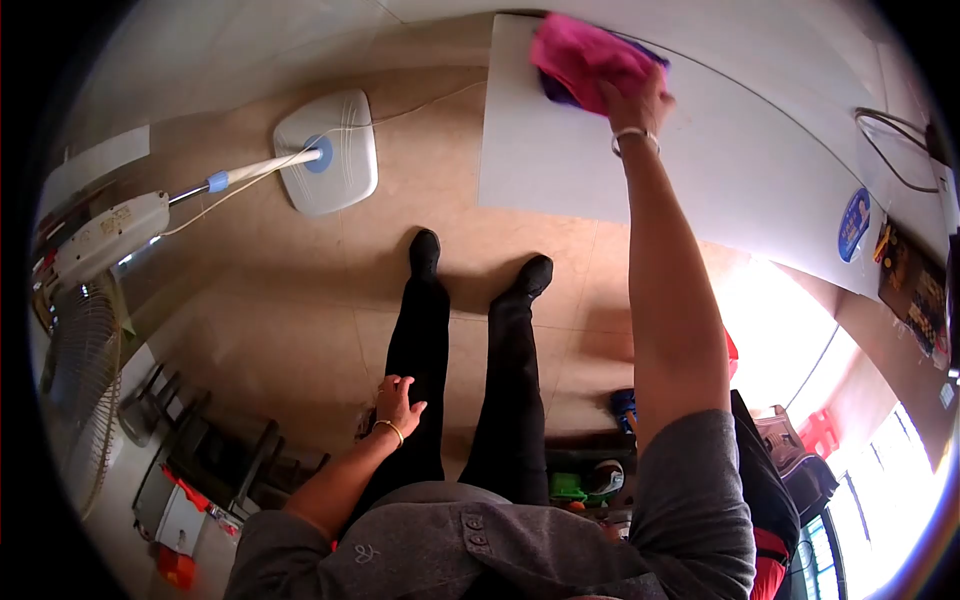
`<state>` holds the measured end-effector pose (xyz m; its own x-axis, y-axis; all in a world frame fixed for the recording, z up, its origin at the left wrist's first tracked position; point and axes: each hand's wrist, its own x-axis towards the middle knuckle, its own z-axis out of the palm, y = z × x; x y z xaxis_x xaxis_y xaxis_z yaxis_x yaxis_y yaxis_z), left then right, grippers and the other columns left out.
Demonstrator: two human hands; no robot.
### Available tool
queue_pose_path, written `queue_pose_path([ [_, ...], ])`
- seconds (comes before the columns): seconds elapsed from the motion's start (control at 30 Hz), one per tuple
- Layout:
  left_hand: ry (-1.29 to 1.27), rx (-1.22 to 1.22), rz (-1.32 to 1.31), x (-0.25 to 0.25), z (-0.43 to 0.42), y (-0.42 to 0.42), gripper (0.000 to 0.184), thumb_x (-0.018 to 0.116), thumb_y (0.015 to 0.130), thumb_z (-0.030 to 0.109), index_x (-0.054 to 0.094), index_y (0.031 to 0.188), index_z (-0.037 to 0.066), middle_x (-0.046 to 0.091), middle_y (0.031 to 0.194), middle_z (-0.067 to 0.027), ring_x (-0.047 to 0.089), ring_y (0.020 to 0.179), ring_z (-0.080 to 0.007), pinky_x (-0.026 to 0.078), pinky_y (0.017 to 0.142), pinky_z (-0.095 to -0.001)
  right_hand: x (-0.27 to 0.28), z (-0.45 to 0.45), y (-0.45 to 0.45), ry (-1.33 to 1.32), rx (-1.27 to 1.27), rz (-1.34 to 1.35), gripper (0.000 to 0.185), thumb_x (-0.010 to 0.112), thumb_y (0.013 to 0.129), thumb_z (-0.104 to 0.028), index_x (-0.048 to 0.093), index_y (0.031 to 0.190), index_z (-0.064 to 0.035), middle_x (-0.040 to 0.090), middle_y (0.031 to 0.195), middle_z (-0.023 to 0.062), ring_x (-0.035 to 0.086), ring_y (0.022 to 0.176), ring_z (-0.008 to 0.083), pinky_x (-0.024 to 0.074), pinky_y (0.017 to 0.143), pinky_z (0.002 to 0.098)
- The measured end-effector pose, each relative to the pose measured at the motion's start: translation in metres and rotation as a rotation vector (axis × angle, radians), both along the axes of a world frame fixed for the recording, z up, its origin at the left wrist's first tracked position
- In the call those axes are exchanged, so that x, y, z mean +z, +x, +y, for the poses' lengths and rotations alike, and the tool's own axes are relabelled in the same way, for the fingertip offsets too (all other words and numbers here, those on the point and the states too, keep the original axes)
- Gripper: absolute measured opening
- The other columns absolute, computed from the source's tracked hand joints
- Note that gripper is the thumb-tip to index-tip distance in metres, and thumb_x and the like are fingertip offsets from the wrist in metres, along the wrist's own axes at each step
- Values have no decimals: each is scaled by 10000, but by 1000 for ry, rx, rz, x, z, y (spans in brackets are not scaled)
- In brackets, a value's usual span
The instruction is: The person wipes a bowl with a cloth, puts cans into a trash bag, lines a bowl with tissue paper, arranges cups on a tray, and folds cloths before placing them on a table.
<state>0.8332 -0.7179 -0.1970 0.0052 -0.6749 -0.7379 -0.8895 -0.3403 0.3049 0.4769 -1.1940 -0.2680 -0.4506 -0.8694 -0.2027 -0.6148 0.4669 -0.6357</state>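
My right hand (pixel 640 103) reaches far forward and grips a pink cloth (pixel 582 58) with a dark purple underside. The cloth lies bunched on a white flat surface (pixel 570 160), near its far left corner. Part of my right hand's fingers is hidden against the cloth. My left hand (pixel 398 408) hangs low in front of my left thigh, its fingers loosely bent and apart, with nothing visible in it.
A white pedestal fan (pixel 100 240) stands at the left on its square base (pixel 345 175), its cord trailing across the tiled floor. Dark stools (pixel 250 470) are at lower left. A blue oval sticker (pixel 854 225) marks the white surface's right end. Bright windows light the lower right.
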Motion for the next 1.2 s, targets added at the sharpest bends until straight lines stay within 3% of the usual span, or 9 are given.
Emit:
queue_pose_path([
  [0.33,-9,-242,-115,10,-2,-4,511,675,735,233,464,1182,103,430,1173,-187,416,1101,-364,366,903,-462,-36,2,59,-344,462,404,651,597,742,-546,370,1320,-349,191,1455,158,109,1302,512,220,929,696],
  [0.4,29,-273,-131,10,0,-4,502,653,761,255,454,1201,117,418,1191,-190,402,1122,-366,352,916,-474,-20,4,74,4,534,529,690,561,788,-531,243,1388,-408,49,1506,119,1,1350,451,93,995,678],
  [0.6,-1,-307,-109,9,-4,11,495,643,775,281,445,1208,145,408,1211,-183,400,1136,-363,373,906,-471,29,-12,42,161,642,474,733,585,696,-647,321,1343,-426,142,1487,94,91,1356,397,181,1010,625],
  [0.7,-24,-312,-38,10,-11,26,525,630,788,305,426,1245,146,393,1252,-202,391,1156,-377,385,909,-471,50,72,54,-213,662,489,801,702,659,-503,351,1354,-315,176,1474,104,119,1350,392,224,994,625],
  [0.83,20,-426,22,27,-24,48,634,560,831,419,335,1359,152,309,1362,-253,328,1240,-402,357,966,-471,42,259,63,80,812,364,706,652,733,-352,360,1352,-179,278,1428,127,220,1331,342,304,1004,520],
  [0.93,91,-459,64,48,-30,68,715,513,834,510,254,1405,166,228,1399,-279,266,1262,-448,297,1016,-484,63,421,51,902,681,-92,449,499,840,-251,460,1272,-133,496,1255,118,532,1094,302,472,855,409],
  [1.03,321,-498,32,62,-44,91,829,496,811,575,121,1437,182,108,1434,-295,204,1284,-479,235,1052,-484,84,581,40,1403,823,-116,248,570,802,-216,672,1024,-168,624,1114,52,602,1009,246,512,748,484],
  [1.1,479,-469,34,77,-67,98,878,482,797,608,60,1443,189,59,1443,-296,148,1313,-471,199,1070,-479,83,688,38,1195,1129,-184,315,516,819,-325,675,991,-115,644,1045,95,607,982,261,492,826,390],
  [1.2,679,-508,12,94,-103,104,905,426,798,661,-5,1444,197,-14,1463,-265,35,1350,-432,110,1090,-493,151,729,39,1227,598,-258,342,532,782,-333,666,1007,-114,642,1036,107,603,975,277,483,837,364],
])
